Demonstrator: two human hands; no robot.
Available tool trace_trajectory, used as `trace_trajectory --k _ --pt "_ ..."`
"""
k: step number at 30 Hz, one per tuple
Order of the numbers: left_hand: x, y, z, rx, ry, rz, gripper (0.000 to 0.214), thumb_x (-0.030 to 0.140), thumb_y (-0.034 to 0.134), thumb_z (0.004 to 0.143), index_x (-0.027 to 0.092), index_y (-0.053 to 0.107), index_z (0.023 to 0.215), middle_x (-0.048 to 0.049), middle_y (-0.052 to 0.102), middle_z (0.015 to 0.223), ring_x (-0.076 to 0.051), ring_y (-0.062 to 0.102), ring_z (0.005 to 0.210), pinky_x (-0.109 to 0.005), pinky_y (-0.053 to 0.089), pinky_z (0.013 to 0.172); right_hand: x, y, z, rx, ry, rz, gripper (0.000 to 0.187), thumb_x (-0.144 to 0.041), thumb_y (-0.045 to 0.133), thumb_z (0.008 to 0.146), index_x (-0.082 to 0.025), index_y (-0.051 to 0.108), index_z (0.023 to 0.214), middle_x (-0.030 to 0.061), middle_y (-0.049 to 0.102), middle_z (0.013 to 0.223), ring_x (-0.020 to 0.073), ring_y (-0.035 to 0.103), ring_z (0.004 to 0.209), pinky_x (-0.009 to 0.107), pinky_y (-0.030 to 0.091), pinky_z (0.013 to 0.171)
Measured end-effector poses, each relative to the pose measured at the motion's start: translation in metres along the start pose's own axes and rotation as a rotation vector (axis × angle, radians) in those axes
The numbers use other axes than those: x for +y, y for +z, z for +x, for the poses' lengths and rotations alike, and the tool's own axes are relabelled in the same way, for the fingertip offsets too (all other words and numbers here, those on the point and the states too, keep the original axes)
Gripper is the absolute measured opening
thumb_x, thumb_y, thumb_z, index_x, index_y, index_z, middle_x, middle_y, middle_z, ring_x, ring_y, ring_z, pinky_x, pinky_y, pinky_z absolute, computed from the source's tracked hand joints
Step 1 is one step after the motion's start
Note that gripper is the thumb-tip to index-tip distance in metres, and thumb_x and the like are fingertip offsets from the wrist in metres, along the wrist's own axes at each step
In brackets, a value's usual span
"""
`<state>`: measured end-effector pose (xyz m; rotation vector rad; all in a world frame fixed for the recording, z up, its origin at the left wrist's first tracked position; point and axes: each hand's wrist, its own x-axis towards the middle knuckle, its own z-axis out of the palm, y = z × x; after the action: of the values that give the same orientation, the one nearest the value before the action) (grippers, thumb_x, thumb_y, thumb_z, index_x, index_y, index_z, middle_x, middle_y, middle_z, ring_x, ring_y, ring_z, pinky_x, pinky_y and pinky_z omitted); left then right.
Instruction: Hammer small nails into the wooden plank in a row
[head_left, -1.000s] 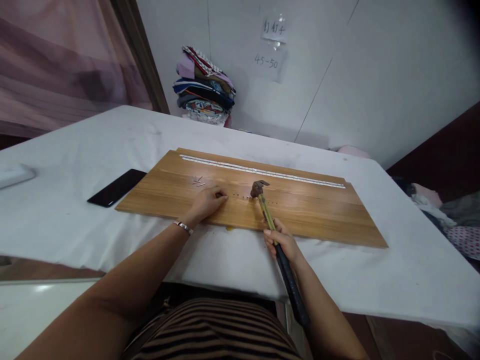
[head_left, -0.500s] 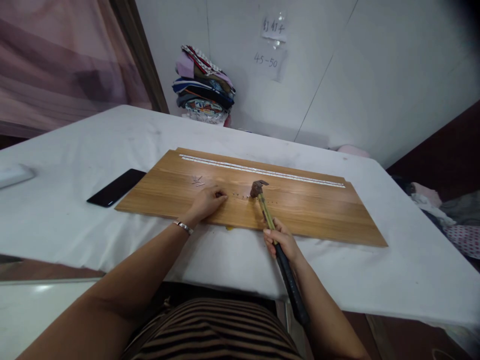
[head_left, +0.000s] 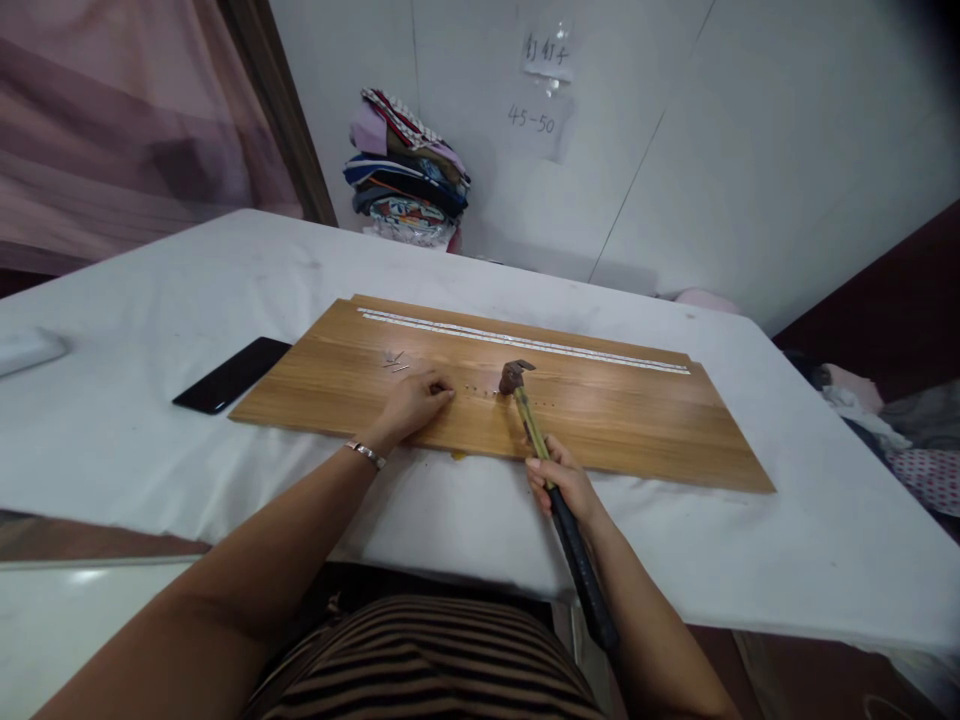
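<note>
My right hand point(head_left: 562, 478) grips a claw hammer point(head_left: 534, 425) by the yellow part of its handle, above the black grip. The rusty hammer head is low over a wooden board point(head_left: 637, 430), by a row of small nails point(head_left: 485, 391) standing in the wood; whether it touches them I cannot tell. On the board left of that row rests my left hand point(head_left: 420, 403), fingers curled together; what they hold, if anything, is hidden. Several loose nails point(head_left: 396, 362) lie just beyond it.
The board lies on a white-covered table point(head_left: 750, 560). Two pale measuring strips point(head_left: 525, 341) run along its far side. A black tablet-like slab point(head_left: 232, 376) lies at its left end. Folded clothes point(head_left: 409, 175) are stacked against the wall behind.
</note>
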<state>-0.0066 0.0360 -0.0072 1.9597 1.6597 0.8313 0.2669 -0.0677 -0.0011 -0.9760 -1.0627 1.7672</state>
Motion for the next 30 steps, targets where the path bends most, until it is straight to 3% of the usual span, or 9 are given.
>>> trace_trajectory --k 11,14,20,24,30 --pt "0.001 -0.002 -0.004 0.066 0.0 -0.02 0.02 0.036 0.057 0.08 0.02 0.069 0.082 -0.0021 0.069 0.08 -0.018 0.061 0.078 -0.031 0.049 0.075 -0.003 -0.001 -0.001 0.029 0.004 0.023 0.042 -0.037 0.07 0.073 -0.019 0.049 0.106 -0.013 0.047 0.051 0.0054 0.034 0.027 0.018 0.029 0.026" --pt "0.013 0.001 -0.008 0.099 0.079 -0.002 0.019 0.034 0.055 0.083 0.02 0.068 0.086 -0.0027 0.069 0.085 -0.018 0.061 0.082 -0.031 0.049 0.078 -0.004 0.0 -0.001 0.027 0.001 0.05 0.042 -0.037 0.07 0.073 -0.019 0.049 0.105 -0.013 0.047 0.051 0.0056 0.035 0.027 0.018 0.029 0.025" --pt "0.05 0.026 0.002 0.033 0.35 0.107 0.019 0.031 0.059 0.087 0.019 0.071 0.095 -0.0071 0.069 0.103 -0.021 0.061 0.099 -0.038 0.047 0.093 -0.006 0.0 -0.001 0.031 -0.009 0.096 0.042 -0.036 0.071 0.072 -0.019 0.049 0.104 -0.0136 0.045 0.05 0.0056 0.035 0.028 0.017 0.029 0.025" --pt "0.066 0.039 0.011 -0.066 0.377 0.205 0.017 0.027 0.06 0.087 0.02 0.072 0.096 -0.0064 0.069 0.104 -0.022 0.06 0.098 -0.039 0.046 0.091 -0.006 -0.001 -0.001 0.045 -0.018 0.103 0.042 -0.036 0.071 0.073 -0.019 0.049 0.104 -0.013 0.047 0.051 0.0054 0.035 0.027 0.018 0.029 0.025" --pt "0.071 0.047 0.017 -0.138 0.405 0.301 0.021 0.02 0.05 0.092 0.018 0.07 0.093 -0.0079 0.069 0.1 -0.022 0.059 0.1 -0.039 0.045 0.092 -0.008 0.0 -0.003 0.046 -0.013 0.114 0.042 -0.036 0.07 0.074 -0.019 0.049 0.107 -0.0131 0.046 0.051 0.0054 0.035 0.028 0.017 0.029 0.025"
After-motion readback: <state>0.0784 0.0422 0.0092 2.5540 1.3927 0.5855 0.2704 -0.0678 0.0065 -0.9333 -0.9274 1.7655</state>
